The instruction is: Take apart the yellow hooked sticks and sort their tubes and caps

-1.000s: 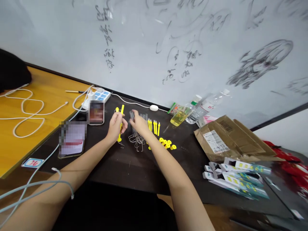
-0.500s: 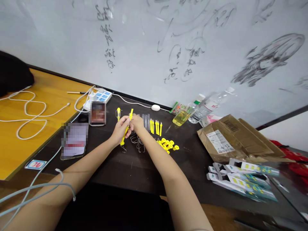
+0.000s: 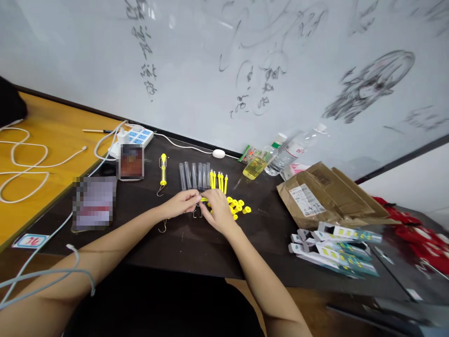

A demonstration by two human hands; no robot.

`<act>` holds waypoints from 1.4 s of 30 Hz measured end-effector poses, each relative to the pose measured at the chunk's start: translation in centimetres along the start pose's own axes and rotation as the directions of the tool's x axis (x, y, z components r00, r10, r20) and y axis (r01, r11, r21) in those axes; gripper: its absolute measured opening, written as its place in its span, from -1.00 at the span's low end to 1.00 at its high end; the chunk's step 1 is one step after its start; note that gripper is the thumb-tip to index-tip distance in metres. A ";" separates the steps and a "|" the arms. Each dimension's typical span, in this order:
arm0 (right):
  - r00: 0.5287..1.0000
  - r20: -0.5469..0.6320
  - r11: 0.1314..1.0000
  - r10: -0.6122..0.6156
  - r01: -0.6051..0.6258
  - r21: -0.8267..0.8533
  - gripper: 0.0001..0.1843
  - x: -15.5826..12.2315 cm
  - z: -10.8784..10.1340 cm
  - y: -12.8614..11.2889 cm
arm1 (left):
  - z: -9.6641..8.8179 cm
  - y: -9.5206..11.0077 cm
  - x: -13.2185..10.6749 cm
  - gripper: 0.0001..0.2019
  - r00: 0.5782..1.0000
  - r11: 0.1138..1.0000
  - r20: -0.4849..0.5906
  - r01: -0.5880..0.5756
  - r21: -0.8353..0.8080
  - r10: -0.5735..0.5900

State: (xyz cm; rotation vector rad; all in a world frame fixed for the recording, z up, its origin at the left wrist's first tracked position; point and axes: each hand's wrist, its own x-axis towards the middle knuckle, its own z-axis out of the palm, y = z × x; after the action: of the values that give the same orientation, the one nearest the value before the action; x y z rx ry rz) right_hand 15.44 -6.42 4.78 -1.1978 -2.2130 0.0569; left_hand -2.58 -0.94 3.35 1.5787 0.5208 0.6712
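My left hand (image 3: 184,203) and my right hand (image 3: 218,211) meet over the dark table, fingers closed on a small yellow plastic piece (image 3: 203,199) that they largely cover. Bent wire hooks (image 3: 197,214) lie just below it, partly hidden. Yellow caps (image 3: 240,206) are heaped beside my right hand. Beyond the hands stand out a row of clear tubes (image 3: 194,175) and several yellow rods (image 3: 219,180). A yellow spring scale (image 3: 163,170) with a hook lies to the left. Another metal hook (image 3: 162,227) pokes out below my left wrist; what it belongs to is hidden.
Two blurred-out phones (image 3: 94,203) and a power strip (image 3: 140,136) are at left, with white cables. Bottles (image 3: 261,161) stand at the whiteboard. A brown parcel bag (image 3: 315,194) and flattened boxes (image 3: 336,250) lie right.
The view has shifted slightly. The long yellow piece is out of my fingers, and both hands have come lower, onto a smaller yellow piece. More of the clear tubes is uncovered.
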 end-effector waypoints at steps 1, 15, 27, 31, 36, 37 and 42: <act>1.000 0.017 1.000 0.018 -0.017 -0.015 -0.78 -0.3 0.2 0.0 | 0.1 -0.1 0.0 -0.65 1.000 1.000 0.000 0.009 0.002 -0.009; 0.987 -0.035 0.970 0.155 -0.145 0.195 -0.80 -1.1 0.5 0.7 | -0.1 0.5 -0.3 -0.81 0.989 0.946 -0.038 -0.128 0.298 0.146; 0.958 -0.002 0.907 0.286 -0.270 0.322 -0.82 -1.0 0.9 0.3 | -0.3 1.0 -0.6 -0.81 0.972 0.753 -0.001 -0.181 0.632 0.235; 0.970 0.007 0.969 0.242 -0.242 0.056 -0.80 -1.0 1.5 -0.4 | -0.1 0.5 -0.4 -0.80 0.973 0.760 -0.024 -0.164 0.629 0.229; 0.952 0.050 0.947 0.303 -0.307 0.099 -0.79 -1.2 1.9 -1.0 | 0.1 -0.2 -0.2 -0.82 0.969 0.778 -0.027 -0.181 0.601 0.246; 0.947 0.069 0.939 0.315 -0.321 0.125 -0.79 -1.3 1.9 -1.0 | 0.1 -0.2 -0.2 -0.83 0.968 0.776 -0.024 -0.185 0.603 0.249; 0.924 0.088 0.921 0.372 -0.379 0.084 -0.82 -1.3 1.6 -1.4 | -0.2 0.0 -0.1 -0.85 0.969 0.702 0.049 -0.210 0.680 0.242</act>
State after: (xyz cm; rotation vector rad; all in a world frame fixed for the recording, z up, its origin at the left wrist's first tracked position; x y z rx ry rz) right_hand 14.10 -7.82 3.29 -1.5686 -1.9809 0.3676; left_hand -2.84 -0.85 3.33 2.3668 0.6577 0.7441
